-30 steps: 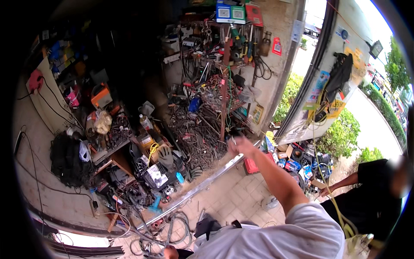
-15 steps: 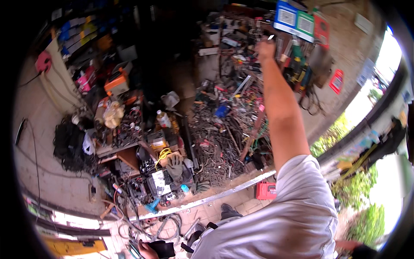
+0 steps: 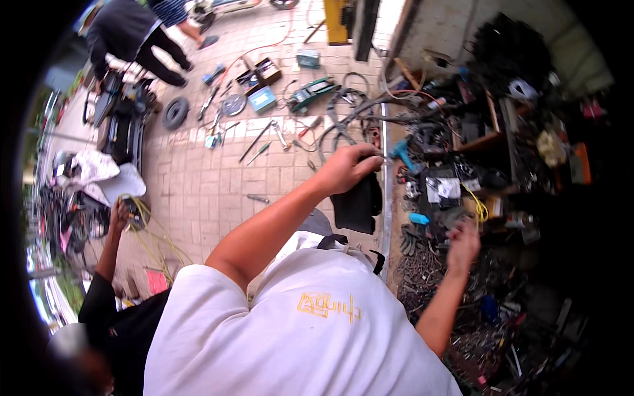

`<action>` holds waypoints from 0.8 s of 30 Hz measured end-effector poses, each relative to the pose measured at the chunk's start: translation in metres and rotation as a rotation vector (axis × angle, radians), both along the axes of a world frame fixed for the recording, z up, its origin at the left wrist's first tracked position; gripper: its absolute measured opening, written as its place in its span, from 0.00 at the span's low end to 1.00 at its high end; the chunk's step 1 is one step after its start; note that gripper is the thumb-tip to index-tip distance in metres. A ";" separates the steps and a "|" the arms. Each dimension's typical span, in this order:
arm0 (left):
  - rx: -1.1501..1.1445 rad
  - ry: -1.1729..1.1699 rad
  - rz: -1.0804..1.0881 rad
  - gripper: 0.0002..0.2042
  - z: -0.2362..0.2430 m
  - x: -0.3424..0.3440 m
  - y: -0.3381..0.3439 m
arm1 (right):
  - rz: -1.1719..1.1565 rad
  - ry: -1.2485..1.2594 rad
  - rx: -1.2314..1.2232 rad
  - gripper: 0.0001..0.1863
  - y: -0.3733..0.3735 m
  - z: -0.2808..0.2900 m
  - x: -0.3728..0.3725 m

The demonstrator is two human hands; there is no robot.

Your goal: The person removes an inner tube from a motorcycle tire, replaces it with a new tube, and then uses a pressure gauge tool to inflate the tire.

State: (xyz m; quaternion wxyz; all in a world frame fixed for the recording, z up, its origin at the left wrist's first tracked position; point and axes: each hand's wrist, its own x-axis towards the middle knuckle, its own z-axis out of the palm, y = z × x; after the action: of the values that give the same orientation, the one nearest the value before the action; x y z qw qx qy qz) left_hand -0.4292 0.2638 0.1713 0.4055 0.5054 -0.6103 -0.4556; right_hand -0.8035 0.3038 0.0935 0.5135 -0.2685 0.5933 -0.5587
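Observation:
My left hand (image 3: 353,165) is closed on a dark, flat, soft-looking item (image 3: 355,204), like a pouch or cloth, hanging over the pavement beside the metal threshold edge (image 3: 385,254). My right hand (image 3: 462,241) is out to the right above a heap of parts and tools, its fingers blurred by motion, so whether it holds anything is unclear. Near it are a yellow cable (image 3: 482,208), a cyan cylinder (image 3: 419,218), grey work gloves (image 3: 409,241) and papers (image 3: 442,190). A teal power tool (image 3: 403,155) lies just beyond my left hand.
On the pavement are wrenches, an open toolbox (image 3: 257,74), a green jack (image 3: 310,94), hoses and a tyre (image 3: 176,112). Two people (image 3: 125,39) stand by scooters (image 3: 115,119) at the upper left. A co-worker's hand (image 3: 119,212) holds a yellow hose at the left.
The view has swung from the dark tool-filled shelves to the pavement. My right hand has come down from the upper shelf, and my left hand with the dark item is now near the centre.

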 end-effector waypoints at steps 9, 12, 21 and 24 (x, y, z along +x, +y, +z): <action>0.013 0.037 0.329 0.10 -0.005 0.202 0.015 | 1.070 -0.075 -0.125 0.16 -0.086 0.066 0.414; 0.027 0.002 0.422 0.10 -0.016 0.287 0.021 | 1.133 0.016 -0.120 0.14 -0.104 0.070 0.508; 0.175 0.166 0.918 0.09 -0.024 0.475 0.042 | 1.601 0.300 -0.397 0.10 -0.144 0.068 0.752; 0.127 0.242 1.082 0.09 -0.036 0.530 0.033 | 1.625 0.066 -0.159 0.11 -0.152 0.044 0.826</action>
State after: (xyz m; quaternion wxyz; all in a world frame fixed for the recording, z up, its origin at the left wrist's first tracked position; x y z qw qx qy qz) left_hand 0.1012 0.2964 0.1351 0.6174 0.7143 -0.1844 -0.2731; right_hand 0.0220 0.1517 0.1374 0.7201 -0.6667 0.1870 -0.0444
